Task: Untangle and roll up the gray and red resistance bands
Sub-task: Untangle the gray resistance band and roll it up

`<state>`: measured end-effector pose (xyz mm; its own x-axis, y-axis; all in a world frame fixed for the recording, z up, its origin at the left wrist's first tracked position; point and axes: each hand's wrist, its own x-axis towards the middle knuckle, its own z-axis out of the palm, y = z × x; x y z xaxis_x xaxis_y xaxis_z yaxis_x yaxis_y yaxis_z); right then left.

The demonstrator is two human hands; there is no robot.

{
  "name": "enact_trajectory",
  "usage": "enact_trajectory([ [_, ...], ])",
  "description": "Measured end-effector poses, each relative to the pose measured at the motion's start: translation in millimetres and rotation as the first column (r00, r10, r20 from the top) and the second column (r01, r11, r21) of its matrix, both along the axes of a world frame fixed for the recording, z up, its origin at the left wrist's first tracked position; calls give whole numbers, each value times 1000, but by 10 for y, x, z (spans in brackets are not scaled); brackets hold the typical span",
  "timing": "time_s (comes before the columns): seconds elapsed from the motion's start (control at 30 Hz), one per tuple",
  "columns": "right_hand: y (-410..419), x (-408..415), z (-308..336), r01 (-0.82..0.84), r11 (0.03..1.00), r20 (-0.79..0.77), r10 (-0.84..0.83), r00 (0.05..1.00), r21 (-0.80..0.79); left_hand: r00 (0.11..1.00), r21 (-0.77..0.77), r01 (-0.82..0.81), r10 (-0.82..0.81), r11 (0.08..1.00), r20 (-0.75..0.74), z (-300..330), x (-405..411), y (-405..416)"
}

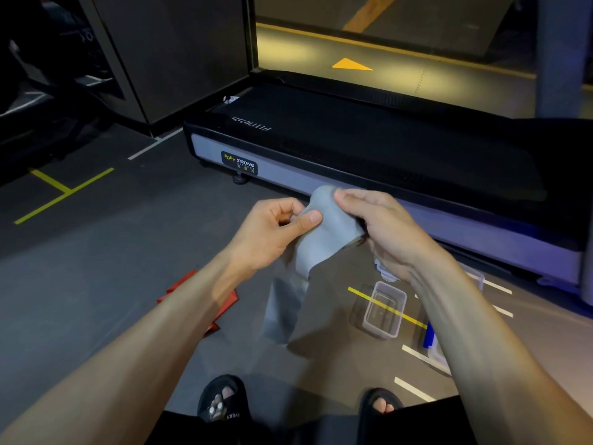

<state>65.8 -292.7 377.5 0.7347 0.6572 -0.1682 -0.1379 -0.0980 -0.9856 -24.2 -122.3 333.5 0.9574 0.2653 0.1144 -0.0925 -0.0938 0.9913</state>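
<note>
The gray resistance band (324, 232) is held up in front of me by both hands, its upper end partly rolled. My left hand (272, 232) pinches the band's left edge between thumb and fingers. My right hand (382, 229) curls round the rolled top from the right. The band's loose tail (284, 309) hangs down toward the floor. The red resistance band (189, 284) lies crumpled on the floor at the left, mostly hidden behind my left forearm.
A treadmill (353, 149) stands close ahead, its grey side rail running behind my hands. A clear plastic box (383, 309) sits on the floor at the right, with a blue-lidded container (431, 343) beside my right arm. My sandalled feet (224, 399) show below.
</note>
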Motion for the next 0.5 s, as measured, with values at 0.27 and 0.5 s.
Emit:
enact_trajectory([
  [0.27, -11, -11, -14, -186, 981, 84, 191, 978, -62, 998, 51, -29, 26, 998, 52, 47, -31, -48],
  [0.5, -17, 27, -9, -30, 999, 115, 33, 993, -26, 998, -9, 53, -53, 999, 20, 14, -44, 12],
])
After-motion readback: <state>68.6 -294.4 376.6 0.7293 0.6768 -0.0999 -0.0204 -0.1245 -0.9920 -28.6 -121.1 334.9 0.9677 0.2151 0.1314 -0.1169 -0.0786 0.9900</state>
